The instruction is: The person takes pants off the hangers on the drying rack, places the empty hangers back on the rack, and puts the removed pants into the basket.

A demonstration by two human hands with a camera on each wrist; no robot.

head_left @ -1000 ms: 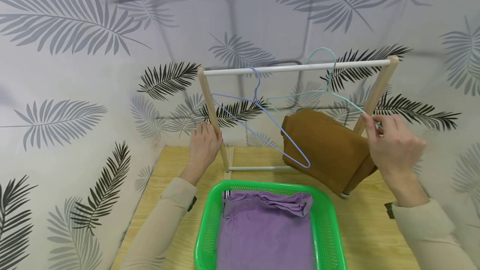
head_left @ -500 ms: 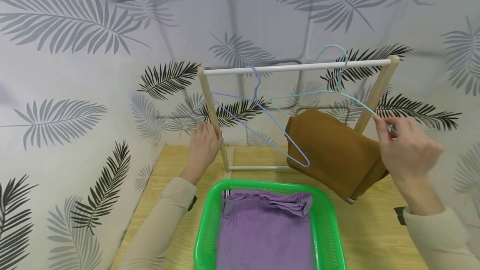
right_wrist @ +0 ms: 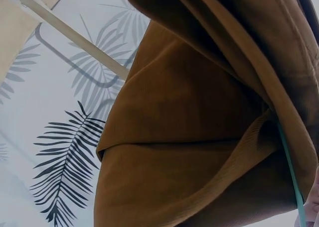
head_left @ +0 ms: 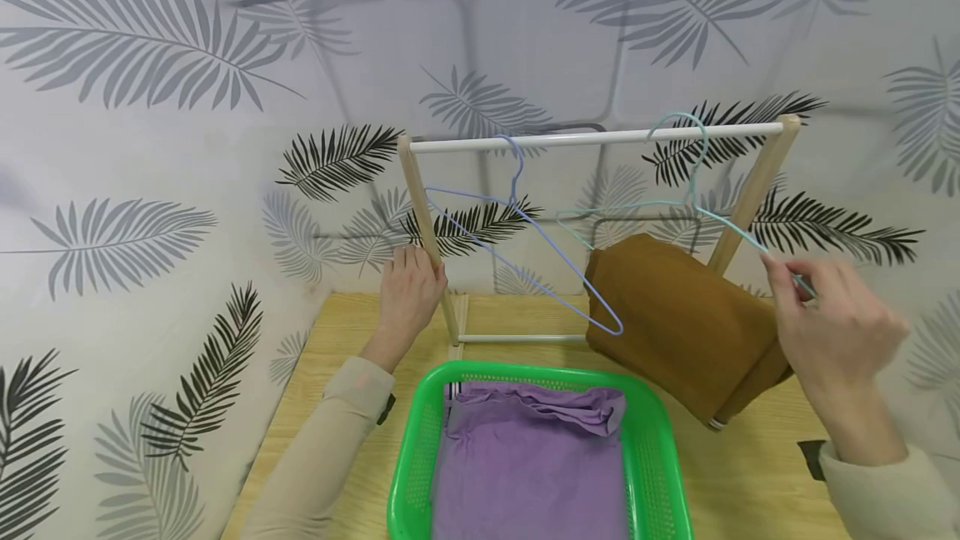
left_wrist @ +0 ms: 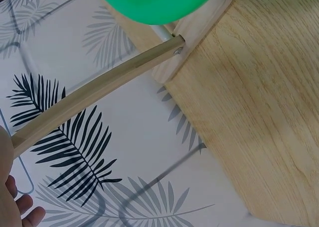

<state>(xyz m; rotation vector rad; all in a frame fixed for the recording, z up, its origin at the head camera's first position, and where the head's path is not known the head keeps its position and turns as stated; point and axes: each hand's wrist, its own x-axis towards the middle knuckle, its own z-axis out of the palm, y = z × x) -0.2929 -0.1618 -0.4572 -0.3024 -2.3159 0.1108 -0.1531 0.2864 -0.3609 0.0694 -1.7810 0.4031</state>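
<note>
My right hand (head_left: 843, 319) pinches one arm of a light teal hanger (head_left: 731, 225). Brown folded pants (head_left: 675, 323) hang over that hanger, and in the right wrist view the brown cloth (right_wrist: 174, 97) fills most of the frame. The teal hook loops over the white top bar of a small clothes rack (head_left: 585, 138), near its right end. On the left, my left hand (head_left: 408, 294) grips the rack's wooden post (head_left: 423, 215); the post (left_wrist: 99, 87) also crosses the left wrist view. A bare periwinkle hanger (head_left: 540, 232) hangs from the bar's left half.
A green basket (head_left: 408, 440) stands in front of the rack, with folded purple pants (head_left: 532, 465) in it. Both rest on a light wooden table (head_left: 330, 407). Behind is a leaf-patterned cloth wall (head_left: 187, 190).
My right hand has moved right and then down, carrying the teal hanger and brown pants along. The hook now sits lower against the bar. My left hand stays on the post.
</note>
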